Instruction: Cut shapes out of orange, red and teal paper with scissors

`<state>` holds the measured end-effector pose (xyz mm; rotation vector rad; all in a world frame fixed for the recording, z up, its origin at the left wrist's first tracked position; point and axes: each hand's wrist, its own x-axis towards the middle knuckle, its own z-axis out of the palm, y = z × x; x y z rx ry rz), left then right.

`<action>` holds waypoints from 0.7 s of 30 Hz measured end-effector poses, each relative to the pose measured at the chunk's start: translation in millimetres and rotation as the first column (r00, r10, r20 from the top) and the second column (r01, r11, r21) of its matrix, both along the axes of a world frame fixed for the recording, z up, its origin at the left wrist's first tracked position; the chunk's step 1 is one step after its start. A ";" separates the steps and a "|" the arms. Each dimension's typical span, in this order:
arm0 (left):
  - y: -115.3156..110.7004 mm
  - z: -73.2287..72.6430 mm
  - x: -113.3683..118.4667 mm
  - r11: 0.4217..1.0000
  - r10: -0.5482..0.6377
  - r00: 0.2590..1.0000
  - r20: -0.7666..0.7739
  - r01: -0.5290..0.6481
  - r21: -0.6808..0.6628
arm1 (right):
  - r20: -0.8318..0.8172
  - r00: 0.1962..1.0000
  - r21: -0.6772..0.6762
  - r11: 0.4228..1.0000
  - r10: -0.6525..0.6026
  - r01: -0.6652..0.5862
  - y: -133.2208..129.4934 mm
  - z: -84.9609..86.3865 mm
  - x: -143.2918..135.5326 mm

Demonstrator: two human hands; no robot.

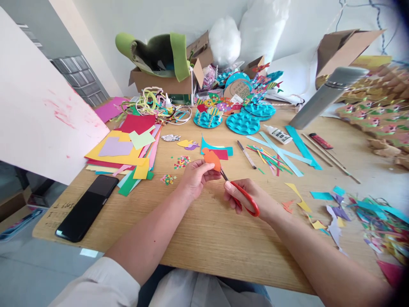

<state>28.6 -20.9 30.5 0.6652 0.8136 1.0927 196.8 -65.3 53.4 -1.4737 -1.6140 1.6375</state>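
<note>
My left hand pinches an orange paper cutout between thumb and fingers, above the middle of the table. Red-handled scissors are gripped in my right hand, their blades pointing up and left to the lower edge of the orange paper. Whether the blades are cutting into it cannot be made out. Just beyond lie a blue paper piece and a dark red paper piece. Small heaps of colored paper dots sit left of my left hand, near yellow and purple fish-like cutouts.
Stacked colored paper and a black phone lie on the left. A pen, paper strips, a glue bottle and a grey flask stand or lie to the right. Paper scraps cover the right side.
</note>
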 end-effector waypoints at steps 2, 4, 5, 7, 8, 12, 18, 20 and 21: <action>2.5 1.3 -4.2 0.999 -0.045 0.999 -0.028 0.045 -0.004 | -0.001 1.000 -0.018 0.999 0.029 -0.029 0.7 1.6 1.7; 4.3 2.4 -7.5 0.996 -0.093 0.995 -0.049 0.093 -0.001 | -0.003 0.999 -0.035 0.998 0.046 -0.046 0.9 1.9 2.7; 4.8 2.7 -8.8 0.993 -0.117 0.991 -0.057 0.117 0.000 | -0.003 0.999 -0.042 0.998 0.049 -0.049 0.9 1.8 2.9; 5.4 3.0 -10.5 0.987 -0.162 0.984 -0.077 0.162 0.001 | 0.002 0.999 -0.053 0.997 0.051 -0.051 1.1 1.4 3.1; 5.4 2.9 -11.0 0.983 -0.181 0.980 -0.086 0.182 0.001 | 0.006 0.998 -0.056 0.997 0.055 -0.054 1.2 1.2 3.1; 5.3 2.7 -11.6 0.974 -0.224 0.970 -0.096 0.226 0.009 | 0.006 0.996 -0.051 0.995 0.089 -0.088 1.9 0.3 3.9; 5.8 2.5 -12.2 0.969 -0.247 0.963 -0.110 0.249 0.001 | -0.006 0.994 -0.042 0.993 0.110 -0.110 1.5 1.3 4.6; 5.9 2.1 -12.4 0.968 -0.248 0.962 -0.110 0.249 -0.004 | 0.001 0.994 -0.046 0.993 0.105 -0.105 1.4 2.1 4.0; 6.0 2.0 -12.4 0.968 -0.251 0.962 -0.109 0.252 -0.006 | 0.003 0.995 -0.048 0.993 0.104 -0.104 1.4 2.3 3.7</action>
